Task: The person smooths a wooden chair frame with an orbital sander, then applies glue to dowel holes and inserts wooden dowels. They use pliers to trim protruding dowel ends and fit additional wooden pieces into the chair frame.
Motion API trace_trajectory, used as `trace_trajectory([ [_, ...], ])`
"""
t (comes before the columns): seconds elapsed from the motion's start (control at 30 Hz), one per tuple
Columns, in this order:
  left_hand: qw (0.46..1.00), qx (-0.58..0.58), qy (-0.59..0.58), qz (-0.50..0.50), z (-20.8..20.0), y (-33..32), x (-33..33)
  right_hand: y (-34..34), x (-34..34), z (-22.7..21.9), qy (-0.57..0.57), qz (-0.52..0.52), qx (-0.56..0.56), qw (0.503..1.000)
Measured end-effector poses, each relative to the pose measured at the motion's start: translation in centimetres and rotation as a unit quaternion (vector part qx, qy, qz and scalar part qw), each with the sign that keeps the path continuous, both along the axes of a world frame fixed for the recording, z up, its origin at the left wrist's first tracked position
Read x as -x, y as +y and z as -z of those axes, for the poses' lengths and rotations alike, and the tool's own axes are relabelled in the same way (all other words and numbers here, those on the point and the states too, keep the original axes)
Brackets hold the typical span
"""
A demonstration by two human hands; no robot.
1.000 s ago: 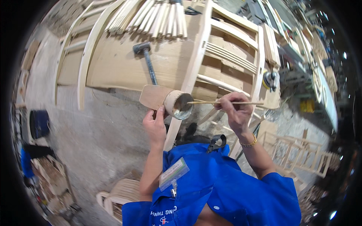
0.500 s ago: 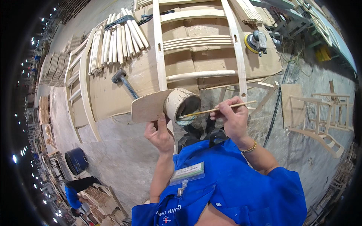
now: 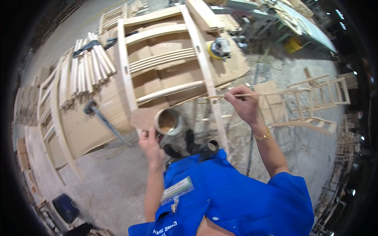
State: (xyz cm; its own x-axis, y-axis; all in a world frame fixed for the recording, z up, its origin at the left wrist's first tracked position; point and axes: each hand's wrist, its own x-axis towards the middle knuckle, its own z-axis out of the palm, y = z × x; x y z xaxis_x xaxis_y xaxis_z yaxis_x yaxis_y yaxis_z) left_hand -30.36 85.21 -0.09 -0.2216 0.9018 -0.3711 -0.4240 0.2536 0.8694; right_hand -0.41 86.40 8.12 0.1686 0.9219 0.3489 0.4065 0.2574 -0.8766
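Left hand (image 3: pixel 150 142) fingers are closed on a small flat wooden board (image 3: pixel 143 118) with an open tin can (image 3: pixel 168 121) carried on it; brown paste is seen inside the can. Right hand (image 3: pixel 245 104) fingers are pinched shut on a thin wooden stick (image 3: pixel 220 96), held level, tip pointing left. Compared with half a second ago, the stick tip is no longer at the can rim; it is now lifted farther and right, against the chair frame (image 3: pixel 165 67) rail on the workbench (image 3: pixel 98 118). The can is kept near the chest, left of the stick. A hammer (image 3: pixel 96 114) lies left, spindles (image 3: pixel 88 69) far left, a sander (image 3: pixel 218 49) far right.
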Motion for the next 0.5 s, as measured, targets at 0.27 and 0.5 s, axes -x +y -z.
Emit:
trace_trajectory([
  [0.27, 0.999, 0.024, -0.038, -0.025, 2.9, -2.9, 3.3, 1.2, -2.0, 2.8, -0.239, -0.066, 0.055, 0.967],
  [0.5, 0.997, 0.042, -0.043, -0.039, 3.5, -4.0, 4.9, 1.2, -2.4, 5.7, -0.237, 0.019, 0.153, 0.959],
])
